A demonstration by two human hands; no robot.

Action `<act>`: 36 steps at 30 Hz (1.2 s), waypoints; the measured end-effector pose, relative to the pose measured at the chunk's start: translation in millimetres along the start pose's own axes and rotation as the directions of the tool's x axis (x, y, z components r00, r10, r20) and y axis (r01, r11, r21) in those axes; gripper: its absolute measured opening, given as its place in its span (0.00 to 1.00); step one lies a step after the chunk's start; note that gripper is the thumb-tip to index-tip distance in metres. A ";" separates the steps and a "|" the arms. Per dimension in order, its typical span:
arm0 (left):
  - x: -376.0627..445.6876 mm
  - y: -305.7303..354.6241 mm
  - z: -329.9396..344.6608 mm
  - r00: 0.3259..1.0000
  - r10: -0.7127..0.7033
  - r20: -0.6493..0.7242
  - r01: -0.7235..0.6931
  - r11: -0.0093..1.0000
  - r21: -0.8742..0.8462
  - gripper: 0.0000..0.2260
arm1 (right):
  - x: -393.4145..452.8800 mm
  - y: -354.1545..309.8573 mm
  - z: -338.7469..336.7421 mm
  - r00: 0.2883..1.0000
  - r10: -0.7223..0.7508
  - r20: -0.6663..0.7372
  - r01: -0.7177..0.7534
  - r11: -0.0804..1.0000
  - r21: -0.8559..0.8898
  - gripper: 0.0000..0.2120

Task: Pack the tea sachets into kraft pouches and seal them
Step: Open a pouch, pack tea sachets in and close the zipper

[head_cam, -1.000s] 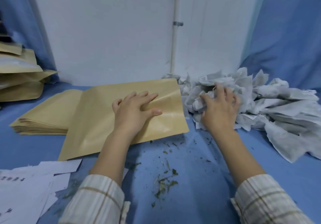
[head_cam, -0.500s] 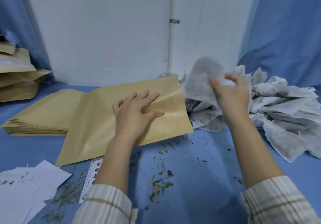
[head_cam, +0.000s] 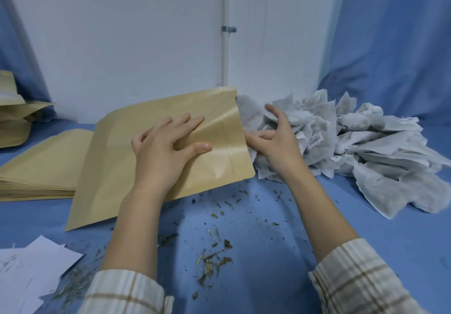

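A large kraft pouch (head_cam: 117,167) lies flat on the blue table, its mouth facing right. My left hand (head_cam: 166,148) rests flat on the pouch, fingers spread, thumb near the zip strip. My right hand (head_cam: 273,143) grips a white tea sachet (head_cam: 250,116) right at the pouch mouth; part of the sachet is hidden behind the pouch edge. A heap of white tea sachets (head_cam: 361,143) lies just right of that hand.
A stack of flat kraft pouches (head_cam: 41,165) lies left of the open one. More kraft pouches (head_cam: 12,113) sit at the far left edge. White paper slips (head_cam: 31,265) lie front left. Loose tea leaf bits (head_cam: 212,257) are scattered between my arms.
My right hand lifted one sachet from the heap, then brought it down and left to the pouch mouth. My left hand stayed flat on the pouch.
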State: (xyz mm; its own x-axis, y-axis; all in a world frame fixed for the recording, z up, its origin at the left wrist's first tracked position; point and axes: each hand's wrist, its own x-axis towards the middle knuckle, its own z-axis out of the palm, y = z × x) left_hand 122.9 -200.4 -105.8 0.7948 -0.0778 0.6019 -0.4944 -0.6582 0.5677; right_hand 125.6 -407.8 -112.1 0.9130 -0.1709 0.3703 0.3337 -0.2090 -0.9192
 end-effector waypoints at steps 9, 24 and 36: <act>-0.9 15.3 9.2 0.969 0.134 0.206 -0.108 0.985 -0.132 0.22 | 1.0 -12.2 3.6 0.906 0.116 0.407 0.074 0.903 -0.423 0.09; -2.9 11.8 23.2 0.995 0.102 0.015 -0.102 0.991 0.084 0.20 | 20.1 32.8 -43.3 0.974 -0.135 -0.184 -0.133 0.324 -0.937 0.24; -0.6 11.3 18.4 0.992 0.104 -0.065 -0.087 0.970 0.226 0.20 | 9.7 9.4 -21.0 0.879 0.055 -0.474 0.041 0.981 0.190 0.07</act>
State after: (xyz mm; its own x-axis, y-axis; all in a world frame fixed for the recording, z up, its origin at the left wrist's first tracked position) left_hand 123.3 -221.6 -110.0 0.7142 -0.0973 0.6931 -0.4696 -0.8009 0.3715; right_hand 132.7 -431.7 -114.3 0.7098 -0.6176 0.3386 0.4094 -0.0294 -0.9119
